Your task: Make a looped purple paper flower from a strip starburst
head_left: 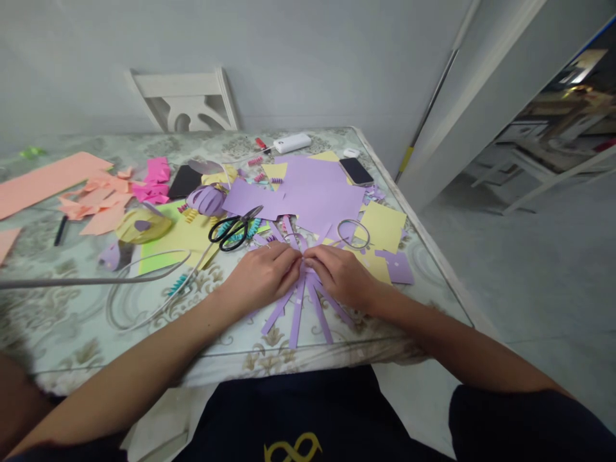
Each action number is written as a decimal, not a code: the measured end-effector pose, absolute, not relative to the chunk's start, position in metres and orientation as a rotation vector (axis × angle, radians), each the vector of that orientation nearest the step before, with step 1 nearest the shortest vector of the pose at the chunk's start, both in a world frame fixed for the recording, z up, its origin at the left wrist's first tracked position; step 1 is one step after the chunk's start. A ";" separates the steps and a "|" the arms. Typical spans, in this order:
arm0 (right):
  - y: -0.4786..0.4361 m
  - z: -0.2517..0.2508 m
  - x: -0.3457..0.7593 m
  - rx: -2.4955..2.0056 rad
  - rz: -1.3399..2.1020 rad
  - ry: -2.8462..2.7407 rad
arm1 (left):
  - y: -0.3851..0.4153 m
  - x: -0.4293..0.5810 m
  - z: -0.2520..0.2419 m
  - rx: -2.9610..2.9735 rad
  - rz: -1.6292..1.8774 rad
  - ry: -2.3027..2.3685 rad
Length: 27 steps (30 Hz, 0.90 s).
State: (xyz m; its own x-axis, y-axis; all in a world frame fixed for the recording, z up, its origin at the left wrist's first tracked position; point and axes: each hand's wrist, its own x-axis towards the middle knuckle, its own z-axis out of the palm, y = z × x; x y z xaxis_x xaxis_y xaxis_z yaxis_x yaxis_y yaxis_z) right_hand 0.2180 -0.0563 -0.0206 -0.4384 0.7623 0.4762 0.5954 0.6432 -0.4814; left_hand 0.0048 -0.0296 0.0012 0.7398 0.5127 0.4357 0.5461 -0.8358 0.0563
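Nearest the camera, a yellow emblem (293, 448) sits on the person's dark clothing, cut off by the frame and not readable as letters. Just beyond it runs the near edge of the table (72, 308), which has a pale floral cover.

The purple paper strips (298, 311) fan out toward that edge, their tips stopping just short of it. The left hand (262, 276) and the right hand (339, 274) meet at the hub of the fan. The fingers of both hands are closed, pinching the strips where they join, knuckles nearly touching. Both forearms cross the near edge.

The barest patch of table lies left of the left forearm, crossed only by a looping grey wire (96, 280). To the right, the table edge runs back at a slant, with bare floor beyond it.

Just behind the hands lie black scissors (234, 229) with the blades parted, and a wire ring (353, 233) resting partly on a yellow sheet (385, 224). A large purple sheet (312, 189) spreads behind these. A purple paper lantern (206, 200) stands left of the scissors, and a yellow tape roll (143, 224) is farther left.

Peach paper (43, 179) and pink scraps (154, 179) crowd the far left. Near the far right corner lies a phone (357, 171) with a dark screen, and a white power bank (292, 142) lies at the back edge; no markings can be made out on either. A white chair (185, 99) leans against the wall.
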 end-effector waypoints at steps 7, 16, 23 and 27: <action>-0.054 -0.021 0.218 -1.091 0.421 -2.132 | -0.030 0.004 0.002 -2.840 -0.702 -0.875; -0.054 -0.017 0.217 -1.116 0.627 -1.978 | -0.028 0.004 0.001 -2.828 -0.675 -0.896; -0.056 -0.015 0.217 -1.066 0.579 -1.978 | -0.028 0.003 0.000 -2.837 -0.686 -0.911; -0.055 -0.016 0.216 -1.054 0.608 -1.919 | -0.027 0.002 -0.002 -2.833 -0.724 -0.922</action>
